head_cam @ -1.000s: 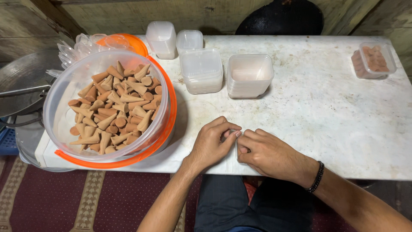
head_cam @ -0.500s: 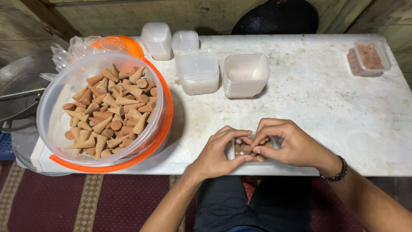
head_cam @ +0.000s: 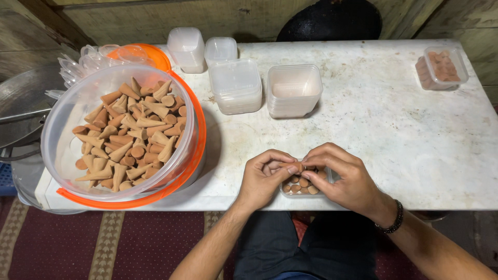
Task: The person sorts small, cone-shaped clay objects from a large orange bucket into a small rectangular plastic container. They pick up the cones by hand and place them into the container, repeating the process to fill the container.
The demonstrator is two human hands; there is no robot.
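Left hand (head_cam: 264, 179) and right hand (head_cam: 340, 179) pinch one brown cone (head_cam: 296, 167) together over a small clear box (head_cam: 305, 185) packed with cone bases. Beyond-left sits the cone-filled tub (head_cam: 122, 132); farther, stacked empty containers (head_cam: 293, 89).

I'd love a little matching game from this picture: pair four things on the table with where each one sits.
Things:
1. large clear tub of brown cones
2. small tray being filled
3. filled lidded box of cones
4. stacks of empty clear containers

Places:
A. far right corner of the table
B. between the left hand and right hand
C. left end, on an orange lid
D. along the far edge, middle

Pairs: 1-C, 2-B, 3-A, 4-D
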